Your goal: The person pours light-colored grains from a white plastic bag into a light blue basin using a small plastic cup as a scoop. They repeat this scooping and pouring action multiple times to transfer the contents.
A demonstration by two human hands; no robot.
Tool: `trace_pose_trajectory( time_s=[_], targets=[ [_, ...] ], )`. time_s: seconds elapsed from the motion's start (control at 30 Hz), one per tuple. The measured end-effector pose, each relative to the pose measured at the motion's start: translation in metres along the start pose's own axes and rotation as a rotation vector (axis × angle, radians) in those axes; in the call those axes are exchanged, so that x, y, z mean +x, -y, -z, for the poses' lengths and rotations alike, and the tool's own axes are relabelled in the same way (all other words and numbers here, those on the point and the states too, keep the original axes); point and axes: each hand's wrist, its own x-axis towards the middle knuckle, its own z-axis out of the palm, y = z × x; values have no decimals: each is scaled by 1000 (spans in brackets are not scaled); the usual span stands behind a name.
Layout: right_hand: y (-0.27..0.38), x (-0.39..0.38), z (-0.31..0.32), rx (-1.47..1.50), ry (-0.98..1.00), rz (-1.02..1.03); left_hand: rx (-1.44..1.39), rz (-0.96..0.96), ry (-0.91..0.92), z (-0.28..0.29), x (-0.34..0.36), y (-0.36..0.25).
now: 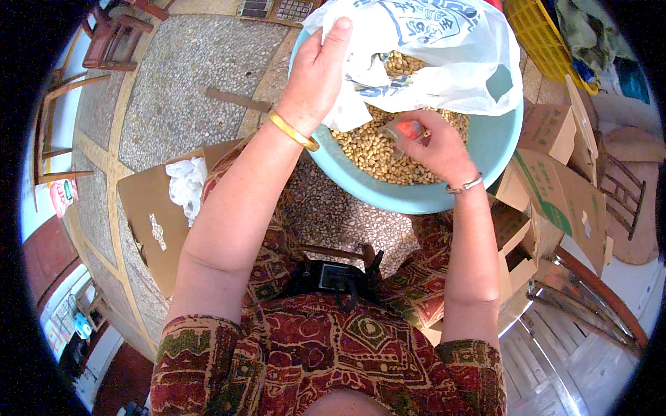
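A light-blue plastic basin [409, 202] holds a heap of tan beans or nuts [388, 159]; their exact kind is hard to tell. Over its far part lies a white plastic bag [479, 83] with blue print. At the basin's left rim, my left hand [316, 80] grips the bag's edge, thumb pointing away from me. Lower over the heap, my right hand [440, 145] is closed around a small clear cup-like thing with a red-orange patch [409, 130], its mouth close to the heap. The fingers partly hide it.
An opened cardboard box [149, 232] with a crumpled white bag [186, 184] stands left. More cardboard boxes [555, 187] crowd the basin's right side. A yellow plastic crate [541, 41] is at the far right, a wooden chair [118, 41] at the far left.
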Motion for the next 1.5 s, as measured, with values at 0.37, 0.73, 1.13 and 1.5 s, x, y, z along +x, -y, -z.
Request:
trace_pose_trajectory(
  time_s=[0.37, 0.73, 1.13, 1.5],
  targets=[
    [2, -2, 42, 849, -4, -194, -12, 73, 33, -4, -6, -6],
    [15, 26, 21, -3, -676, 274, -37, 64, 84, -4, -10, -5],
    [22, 27, 20, -161, -843, 455, -40, 59, 82, -1, -8, -6],
    [11, -13, 26, 346, -89, 23, 30, -10, 13, 3, -2, 0]
  ],
)
